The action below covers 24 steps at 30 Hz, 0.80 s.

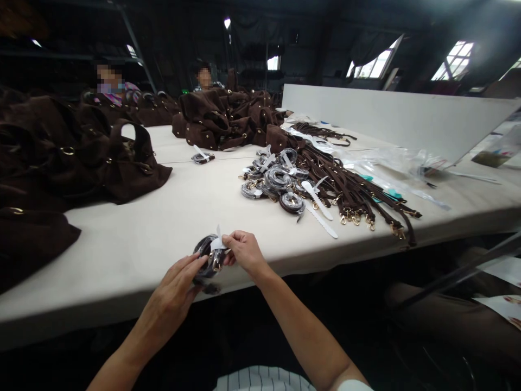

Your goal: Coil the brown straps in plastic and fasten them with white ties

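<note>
1. Pale worktop (134, 244).
2. Brown suede bags (101, 157) heaped at its left, more bags (220, 119) farther back.
3. Wrapped strap coils (272, 182) in the middle, touching loose brown straps (350, 190).
4. Clear plastic bags (391, 163) at right.

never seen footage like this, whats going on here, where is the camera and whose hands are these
There is no machine here. This is a single picture from a camera worn on a person's head, looking forward and down, so the two bare arms coming in from the bottom are that person's own. The left hand holds a coiled strap in clear wrap, just over the near edge of the pale table. The right hand pinches a white tag at the coil. Farther back lie a pile of similar wrapped coils, loose brown straps with gold clasps, and two white toothed strips. Dark brown bags are heaped at the left.
</note>
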Each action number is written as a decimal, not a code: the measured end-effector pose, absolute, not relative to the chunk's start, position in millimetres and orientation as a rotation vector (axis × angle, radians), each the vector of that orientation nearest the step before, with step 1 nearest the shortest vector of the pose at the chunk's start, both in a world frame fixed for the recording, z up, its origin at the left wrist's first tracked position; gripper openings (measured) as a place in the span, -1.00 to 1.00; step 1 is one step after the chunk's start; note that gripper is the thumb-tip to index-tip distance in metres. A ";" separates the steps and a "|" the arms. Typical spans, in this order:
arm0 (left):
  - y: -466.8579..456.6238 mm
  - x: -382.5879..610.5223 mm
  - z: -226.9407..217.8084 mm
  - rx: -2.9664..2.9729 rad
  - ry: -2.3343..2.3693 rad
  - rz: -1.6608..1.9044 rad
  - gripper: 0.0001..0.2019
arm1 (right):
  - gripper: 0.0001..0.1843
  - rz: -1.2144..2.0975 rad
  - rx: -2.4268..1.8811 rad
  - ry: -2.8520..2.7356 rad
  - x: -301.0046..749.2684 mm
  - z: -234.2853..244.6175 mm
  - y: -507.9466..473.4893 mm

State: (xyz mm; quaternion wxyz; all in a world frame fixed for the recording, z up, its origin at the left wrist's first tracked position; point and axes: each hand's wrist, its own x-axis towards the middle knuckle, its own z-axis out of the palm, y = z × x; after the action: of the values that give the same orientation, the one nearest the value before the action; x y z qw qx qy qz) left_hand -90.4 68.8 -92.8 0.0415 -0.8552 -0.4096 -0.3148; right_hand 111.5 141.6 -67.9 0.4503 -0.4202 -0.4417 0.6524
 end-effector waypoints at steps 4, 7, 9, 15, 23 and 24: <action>68.3 -89.5 -89.3 -2.726 -1.102 -0.986 -0.34 | -0.71 1.640 -1.054 -1.085 112.8 -64.5 142.4; 66.8 -92.2 -83.5 -2.811 -1.018 -0.839 -0.55 | -0.72 1.629 -1.072 -1.093 111.9 -65.4 144.5; 66.5 -93.7 -77.2 -2.820 -0.965 -0.707 -0.64 | -0.73 1.608 -1.084 -1.105 110.8 -67.8 146.3; 69.9 -92.3 -67.2 -2.699 -0.936 -0.520 -0.58 | -0.72 1.471 -1.122 -1.210 107.2 -75.2 144.6; 72.8 -88.1 -77.5 -2.716 -1.032 -0.612 -0.84 | -0.71 1.113 -1.290 -1.419 102.2 -80.1 138.7; 72.1 -88.9 -78.0 -2.756 -1.088 -0.669 -0.84 | -0.71 1.061 -1.318 -1.446 101.9 -80.2 139.0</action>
State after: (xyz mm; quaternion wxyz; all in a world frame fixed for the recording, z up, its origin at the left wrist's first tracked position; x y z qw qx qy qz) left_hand -88.9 72.1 -78.0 0.0519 -0.9061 -0.3578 -0.2198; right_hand 101.9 139.0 -80.2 0.4421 -0.5312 -0.5828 0.4275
